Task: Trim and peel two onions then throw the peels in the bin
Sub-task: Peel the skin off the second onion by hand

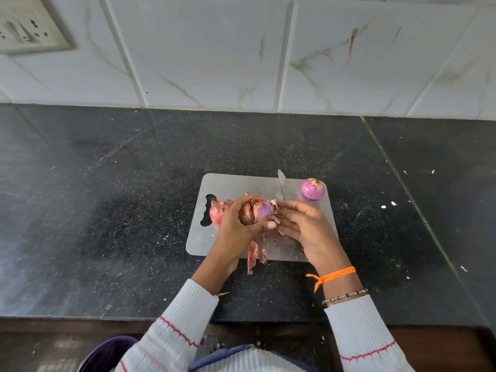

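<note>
My left hand [236, 224] grips a partly peeled purple onion [261, 212] above the steel cutting board [241, 183]. Brown skin still clings to the onion's left side. My right hand [303, 224] pinches a strip of peel at the onion's right end. A second onion [312, 189], mostly peeled, sits at the board's far right corner. Loose peels [217, 210] lie left of my hand, and more peels [255, 257] hang over the board's near edge. A knife [281, 185] lies on the board behind my hands, its handle hidden.
The board rests on a dark speckled stone counter [120, 210] against a tiled wall [214, 49]. A purple bin [104, 355] shows below the counter edge at the lower left. A wall socket [26, 28] is at the top left.
</note>
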The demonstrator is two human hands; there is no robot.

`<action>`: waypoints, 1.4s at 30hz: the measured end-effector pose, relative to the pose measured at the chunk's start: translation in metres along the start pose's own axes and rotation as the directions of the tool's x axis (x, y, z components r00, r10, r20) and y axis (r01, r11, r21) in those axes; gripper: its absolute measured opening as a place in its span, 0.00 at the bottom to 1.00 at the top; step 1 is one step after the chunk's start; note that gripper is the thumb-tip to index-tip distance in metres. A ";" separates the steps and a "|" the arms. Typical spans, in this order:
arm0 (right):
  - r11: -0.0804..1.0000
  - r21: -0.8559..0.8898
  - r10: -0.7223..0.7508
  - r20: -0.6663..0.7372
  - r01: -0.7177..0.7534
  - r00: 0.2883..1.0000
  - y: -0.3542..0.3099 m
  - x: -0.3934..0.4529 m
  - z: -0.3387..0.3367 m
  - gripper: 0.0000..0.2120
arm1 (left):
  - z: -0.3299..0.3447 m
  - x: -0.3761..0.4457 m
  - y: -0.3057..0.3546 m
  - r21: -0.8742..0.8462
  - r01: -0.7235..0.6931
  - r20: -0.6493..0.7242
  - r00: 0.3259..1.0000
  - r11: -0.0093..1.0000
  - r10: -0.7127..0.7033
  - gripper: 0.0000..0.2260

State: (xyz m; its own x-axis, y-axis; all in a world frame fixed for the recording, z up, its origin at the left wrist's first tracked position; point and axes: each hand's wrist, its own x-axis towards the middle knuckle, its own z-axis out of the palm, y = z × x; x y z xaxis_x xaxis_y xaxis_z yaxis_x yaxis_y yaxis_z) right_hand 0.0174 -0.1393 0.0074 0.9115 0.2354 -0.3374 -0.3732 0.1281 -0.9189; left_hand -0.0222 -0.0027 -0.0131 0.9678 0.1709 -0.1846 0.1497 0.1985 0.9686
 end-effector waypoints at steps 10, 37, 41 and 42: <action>0.967 -0.210 -0.140 0.034 0.144 0.990 0.009 0.002 -0.003 0.11 | 0.003 -0.003 -0.001 -0.087 0.083 0.053 0.995 0.993 -0.079 0.23; 0.933 -0.332 -0.162 -0.039 0.140 0.986 0.005 0.004 -0.001 0.10 | -0.004 0.000 0.002 0.056 0.057 0.099 0.993 0.997 -0.062 0.18; 0.965 -0.222 -0.134 0.025 0.137 0.991 0.007 0.001 0.001 0.05 | -0.003 0.002 0.000 0.033 0.083 0.034 0.996 0.996 -0.084 0.22; 0.965 -0.223 -0.126 0.059 0.136 0.990 0.009 0.001 0.001 0.07 | -0.002 0.002 -0.001 0.018 0.093 0.035 0.995 0.995 -0.094 0.22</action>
State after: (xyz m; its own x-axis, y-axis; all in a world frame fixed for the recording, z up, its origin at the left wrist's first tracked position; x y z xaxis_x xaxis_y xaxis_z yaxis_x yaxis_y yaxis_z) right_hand 0.0148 -0.1367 -0.0005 0.9394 0.2737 -0.2066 -0.1980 -0.0591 -0.9784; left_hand -0.0212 -0.0003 -0.0146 0.9560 0.1180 -0.2688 0.2428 0.1965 0.9500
